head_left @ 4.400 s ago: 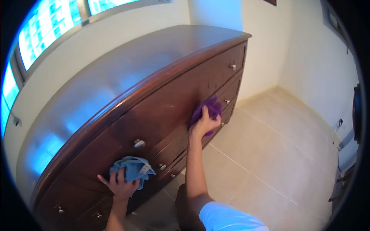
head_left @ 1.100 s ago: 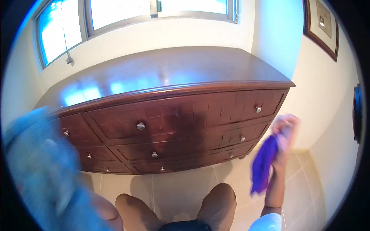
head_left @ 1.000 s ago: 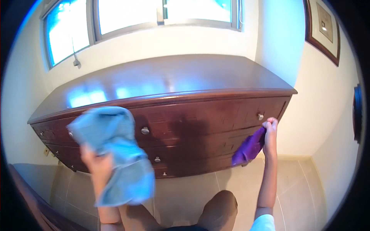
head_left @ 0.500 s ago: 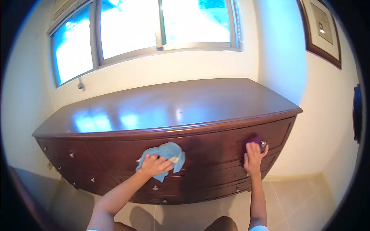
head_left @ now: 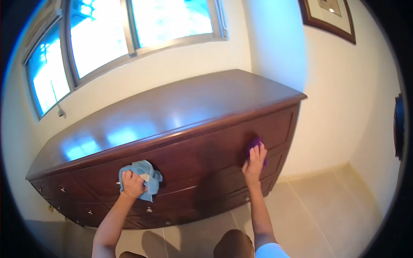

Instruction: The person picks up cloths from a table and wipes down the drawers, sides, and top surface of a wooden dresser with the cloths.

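A dark reddish-brown wooden dresser (head_left: pixel 206 155) with a curved front stands before me. My left hand (head_left: pixel 134 185) is closed on a light blue cloth (head_left: pixel 152 174) and presses it to the upper drawer front, just right of a small metal knob (head_left: pixel 118 183). Part of a pale label shows on that cloth. Farther right, my right hand (head_left: pixel 254 165) grips a purple cloth (head_left: pixel 254 143) against the same row of drawers. Its fingers cover most of the purple cloth, and no knob is visible beneath it.
The glossy dresser top (head_left: pixel 189 103) reflects a window (head_left: pixel 99 38) above it. A framed picture (head_left: pixel 331 19) hangs on the right wall. Beige floor tiles (head_left: pixel 305 215) lie below and to the right. Other knobs, such as one low knob (head_left: pixel 149 210), stick out from the drawers.
My view has turned right and tilted, so the dresser sits farther left. The right hand's purple cloth has moved over the drawer front, and a knob seen beside it is now hidden.
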`<action>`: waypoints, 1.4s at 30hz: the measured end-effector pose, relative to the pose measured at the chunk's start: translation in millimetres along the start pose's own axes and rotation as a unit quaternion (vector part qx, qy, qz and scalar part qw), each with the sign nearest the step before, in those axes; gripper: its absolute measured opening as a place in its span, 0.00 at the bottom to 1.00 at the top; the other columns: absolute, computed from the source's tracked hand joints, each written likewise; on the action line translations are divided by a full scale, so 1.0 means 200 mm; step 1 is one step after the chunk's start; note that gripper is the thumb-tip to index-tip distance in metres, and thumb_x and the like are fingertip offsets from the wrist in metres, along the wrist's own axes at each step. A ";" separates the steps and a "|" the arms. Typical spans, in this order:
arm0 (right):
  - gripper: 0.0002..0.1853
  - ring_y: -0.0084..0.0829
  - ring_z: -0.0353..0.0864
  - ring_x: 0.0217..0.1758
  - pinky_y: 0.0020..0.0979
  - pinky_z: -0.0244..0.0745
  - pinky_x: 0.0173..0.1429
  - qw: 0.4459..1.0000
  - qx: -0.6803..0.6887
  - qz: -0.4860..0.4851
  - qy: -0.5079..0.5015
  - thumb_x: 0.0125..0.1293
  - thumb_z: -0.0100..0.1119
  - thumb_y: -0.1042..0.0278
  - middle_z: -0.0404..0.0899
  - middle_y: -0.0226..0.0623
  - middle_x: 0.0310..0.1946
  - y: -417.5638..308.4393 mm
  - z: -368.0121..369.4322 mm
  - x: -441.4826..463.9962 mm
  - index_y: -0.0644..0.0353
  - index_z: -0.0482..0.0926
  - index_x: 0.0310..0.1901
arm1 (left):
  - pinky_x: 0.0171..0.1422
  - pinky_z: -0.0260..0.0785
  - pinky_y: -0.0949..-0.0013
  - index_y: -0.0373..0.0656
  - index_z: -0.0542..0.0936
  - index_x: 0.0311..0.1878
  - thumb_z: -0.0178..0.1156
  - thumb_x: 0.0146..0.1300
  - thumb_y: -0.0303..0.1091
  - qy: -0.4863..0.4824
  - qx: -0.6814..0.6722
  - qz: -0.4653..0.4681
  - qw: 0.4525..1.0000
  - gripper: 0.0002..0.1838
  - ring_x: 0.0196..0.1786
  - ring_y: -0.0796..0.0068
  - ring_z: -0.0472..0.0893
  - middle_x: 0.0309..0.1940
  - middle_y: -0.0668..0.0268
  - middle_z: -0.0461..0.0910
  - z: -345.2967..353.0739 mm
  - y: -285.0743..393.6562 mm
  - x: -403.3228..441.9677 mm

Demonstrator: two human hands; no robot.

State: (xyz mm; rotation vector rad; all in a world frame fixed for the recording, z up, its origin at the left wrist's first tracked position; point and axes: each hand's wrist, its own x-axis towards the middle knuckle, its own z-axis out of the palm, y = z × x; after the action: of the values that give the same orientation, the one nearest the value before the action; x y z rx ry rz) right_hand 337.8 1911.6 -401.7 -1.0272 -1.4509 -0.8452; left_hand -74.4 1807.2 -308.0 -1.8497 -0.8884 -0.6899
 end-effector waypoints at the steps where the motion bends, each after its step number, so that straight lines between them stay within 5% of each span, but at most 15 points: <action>1: 0.23 0.56 0.64 0.58 0.56 0.52 0.64 0.984 0.124 0.120 0.038 0.53 0.50 0.82 0.65 0.56 0.56 -0.06 0.03 -0.01 0.68 0.65 0.54 | 0.32 0.57 0.57 0.49 0.75 0.32 0.64 0.26 0.38 0.016 -0.004 0.023 1.000 0.21 0.30 0.59 0.66 0.30 0.63 0.70 -0.02 0.01 0.06; 3: 0.24 0.61 0.62 0.59 0.55 0.52 0.64 0.956 0.207 0.187 0.094 0.54 0.47 0.84 0.63 0.59 0.58 -0.15 0.03 -0.08 0.68 0.63 0.56 | 0.31 0.58 0.60 0.48 0.76 0.31 0.63 0.26 0.35 -0.045 0.004 0.048 0.998 0.20 0.29 0.61 0.67 0.30 0.63 0.69 -0.08 0.03 0.16; 4: 0.24 0.63 0.61 0.59 0.54 0.52 0.64 0.970 0.177 0.134 0.100 0.56 0.45 0.85 0.62 0.60 0.58 -0.16 0.01 -0.14 0.68 0.63 0.57 | 0.31 0.59 0.61 0.48 0.76 0.31 0.63 0.26 0.35 -0.055 0.005 0.058 0.997 0.20 0.30 0.62 0.67 0.30 0.64 0.68 -0.09 0.06 0.21; 6: 0.25 0.52 0.61 0.61 0.43 0.53 0.65 0.978 0.119 0.166 0.028 0.56 0.40 0.87 0.62 0.54 0.59 -0.11 -0.02 -0.24 0.68 0.61 0.58 | 0.31 0.62 0.63 0.48 0.78 0.34 0.63 0.28 0.33 -0.044 -0.023 0.113 0.992 0.20 0.30 0.63 0.68 0.32 0.64 0.69 -0.14 0.11 0.37; 8: 0.23 0.49 0.62 0.58 0.42 0.57 0.62 0.931 0.240 0.259 0.087 0.58 0.44 0.84 0.65 0.52 0.58 -0.01 0.00 -0.20 0.68 0.65 0.57 | 0.40 0.64 0.60 0.51 0.79 0.37 0.61 0.31 0.30 -0.039 -0.031 0.131 0.990 0.20 0.36 0.62 0.71 0.42 0.65 0.73 -0.14 0.16 0.49; 11: 0.18 0.45 0.62 0.57 0.38 0.57 0.61 0.939 0.111 0.282 0.161 0.59 0.51 0.79 0.67 0.46 0.57 0.22 -0.06 0.12 0.69 0.70 0.53 | 0.55 0.62 0.56 0.53 0.79 0.40 0.60 0.35 0.27 -0.030 0.018 0.225 0.974 0.22 0.49 0.62 0.73 0.53 0.67 0.73 -0.12 0.23 0.67; 13: 0.15 0.43 0.62 0.56 0.37 0.56 0.61 0.936 0.164 0.253 0.180 0.57 0.55 0.77 0.68 0.44 0.55 0.22 -0.13 0.33 0.68 0.73 0.47 | 0.67 0.50 0.51 0.57 0.77 0.43 0.59 0.44 0.26 -0.061 0.031 0.193 0.979 0.20 0.60 0.62 0.70 0.58 0.67 0.71 -0.05 0.28 0.71; 16: 0.10 0.42 0.65 0.51 0.38 0.59 0.57 0.976 0.194 0.076 0.059 0.51 0.57 0.77 0.71 0.43 0.50 0.08 -0.20 0.42 0.61 0.76 0.37 | 0.69 0.46 0.49 0.58 0.75 0.47 0.59 0.52 0.30 -0.008 -0.001 0.189 0.982 0.17 0.62 0.59 0.69 0.56 0.65 0.74 0.01 0.27 0.66; 19: 0.08 0.40 0.65 0.47 0.39 0.59 0.54 0.992 0.080 0.016 0.100 0.47 0.58 0.76 0.70 0.41 0.47 0.33 -0.13 0.35 0.61 0.75 0.33 | 0.70 0.44 0.48 0.58 0.75 0.46 0.57 0.56 0.31 -0.010 -0.007 0.192 0.981 0.14 0.62 0.57 0.69 0.55 0.62 0.74 0.02 0.26 0.65; 22: 0.07 0.47 0.64 0.46 0.42 0.59 0.53 0.951 0.001 0.214 0.224 0.53 0.55 0.78 0.69 0.46 0.50 0.62 -0.11 0.35 0.64 0.76 0.36 | 0.70 0.43 0.47 0.53 0.76 0.46 0.54 0.55 0.28 -0.030 0.017 0.204 0.978 0.14 0.63 0.55 0.68 0.55 0.60 0.74 0.00 0.24 0.64; 26: 0.09 0.50 0.62 0.52 0.43 0.57 0.57 0.954 -0.024 0.246 0.167 0.58 0.53 0.76 0.67 0.52 0.54 0.51 -0.03 -0.05 0.66 0.74 0.41 | 0.71 0.42 0.46 0.44 0.76 0.46 0.52 0.49 0.23 -0.035 0.007 0.189 0.981 0.18 0.64 0.54 0.67 0.56 0.60 0.74 0.01 0.24 0.63; 28: 0.12 0.52 0.62 0.57 0.43 0.56 0.62 0.934 -0.001 0.352 0.060 0.62 0.49 0.75 0.65 0.52 0.56 0.41 -0.03 -0.38 0.67 0.73 0.46 | 0.71 0.42 0.47 0.44 0.76 0.47 0.52 0.49 0.23 -0.044 0.009 0.181 0.982 0.18 0.64 0.55 0.67 0.55 0.60 0.74 0.01 0.24 0.63; 31: 0.15 0.50 0.61 0.62 0.41 0.53 0.66 0.923 0.025 0.362 0.126 0.66 0.45 0.73 0.64 0.52 0.59 0.57 -0.04 -0.33 0.67 0.71 0.52 | 0.71 0.42 0.47 0.43 0.76 0.47 0.52 0.49 0.23 -0.035 0.006 0.194 0.980 0.18 0.64 0.55 0.67 0.55 0.59 0.74 0.01 0.24 0.63; 36: 0.10 0.50 0.65 0.53 0.42 0.60 0.57 0.952 0.101 0.196 0.213 0.63 0.49 0.74 0.70 0.50 0.48 0.77 -0.11 0.42 0.69 0.72 0.43 | 0.71 0.42 0.46 0.43 0.76 0.47 0.51 0.51 0.25 -0.040 0.004 0.193 0.980 0.18 0.64 0.54 0.67 0.55 0.58 0.74 0.00 0.24 0.63; 42: 0.12 0.47 0.64 0.53 0.39 0.58 0.59 0.924 0.114 0.336 0.142 0.62 0.47 0.73 0.68 0.49 0.50 0.77 -0.14 0.17 0.70 0.71 0.45 | 0.71 0.43 0.45 0.42 0.76 0.47 0.50 0.53 0.25 -0.031 0.024 0.199 0.979 0.17 0.63 0.51 0.68 0.55 0.57 0.74 0.02 0.22 0.62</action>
State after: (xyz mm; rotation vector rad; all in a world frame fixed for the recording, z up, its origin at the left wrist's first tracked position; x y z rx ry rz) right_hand 492.0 1947.0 -370.6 -1.0720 -0.8315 -0.2956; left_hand 33.2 1832.5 -237.2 -1.9364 -0.5410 -0.3599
